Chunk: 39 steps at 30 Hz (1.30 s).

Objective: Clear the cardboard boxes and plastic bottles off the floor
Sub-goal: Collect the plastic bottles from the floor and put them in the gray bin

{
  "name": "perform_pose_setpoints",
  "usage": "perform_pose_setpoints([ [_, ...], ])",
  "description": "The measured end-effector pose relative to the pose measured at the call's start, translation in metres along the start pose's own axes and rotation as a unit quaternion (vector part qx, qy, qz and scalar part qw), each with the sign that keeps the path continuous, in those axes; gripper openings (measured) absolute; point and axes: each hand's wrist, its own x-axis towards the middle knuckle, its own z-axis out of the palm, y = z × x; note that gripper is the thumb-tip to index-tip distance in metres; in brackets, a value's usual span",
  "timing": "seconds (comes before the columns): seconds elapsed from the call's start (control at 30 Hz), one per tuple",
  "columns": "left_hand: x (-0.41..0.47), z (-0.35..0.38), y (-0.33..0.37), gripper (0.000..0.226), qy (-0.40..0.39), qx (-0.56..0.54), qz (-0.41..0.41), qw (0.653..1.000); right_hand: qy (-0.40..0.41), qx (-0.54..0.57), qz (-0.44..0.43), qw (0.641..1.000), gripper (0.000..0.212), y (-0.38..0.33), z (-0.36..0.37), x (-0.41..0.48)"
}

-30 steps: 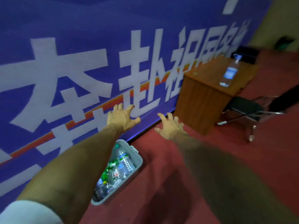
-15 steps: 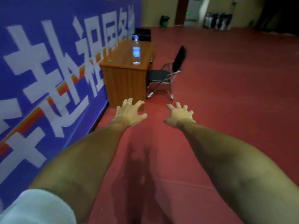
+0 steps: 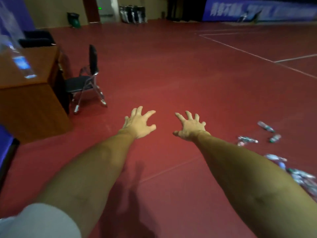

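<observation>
Several empty plastic bottles lie scattered on the red floor at the right: one [image 3: 265, 126] farthest, a crushed one [image 3: 247, 139] nearer, and a cluster [image 3: 301, 176] at the right edge. My left hand [image 3: 139, 123] and my right hand [image 3: 190, 127] are stretched out in front of me above bare floor, fingers spread, holding nothing. Both hands are well left of the bottles. No cardboard box shows in the head view.
A wooden desk [image 3: 32, 93] stands at the left with a blurred water bottle [image 3: 20, 64] on it. A black folding chair [image 3: 87, 78] sits beside the desk. A green bin [image 3: 74, 20] and dark bags stand by the far wall. The red floor [image 3: 171, 74] stretches ahead.
The view has swung right, away from the blue banner and the grey tub of bottles. The open floor and the scattered bottles have come into sight. Both hands stay outstretched and empty.
</observation>
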Motion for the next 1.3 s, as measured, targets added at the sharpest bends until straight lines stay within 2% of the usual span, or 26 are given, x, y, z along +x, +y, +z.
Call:
perform_pose_setpoints([
  [0.23,0.052,0.066,0.197,0.068,-0.063,0.006,0.130,0.990,-0.009,0.019,0.119,0.993,0.090,0.204,0.002,-0.035],
  [0.43,0.086,0.108,0.342,0.068,-0.090,0.011,0.227,0.970,-0.009,0.032,0.225,0.974,0.090,0.336,0.012,-0.075],
  [0.57,0.106,0.144,0.426,0.069,-0.125,0.016,0.306,0.944,-0.018,0.026,0.274,0.961,0.087,0.405,0.022,-0.086],
  [0.67,0.132,0.168,0.476,0.070,-0.142,0.026,0.347,0.927,-0.015,0.027,0.305,0.952,0.085,0.452,0.024,-0.077],
  [1.03,0.269,0.236,0.614,0.069,-0.159,0.029,0.380,0.911,-0.028,0.035,0.365,0.930,0.083,0.599,0.022,0.007],
  [1.3,0.298,0.262,0.703,0.069,-0.155,0.070,0.423,0.890,-0.030,0.061,0.402,0.913,0.080,0.687,0.023,0.002],
])
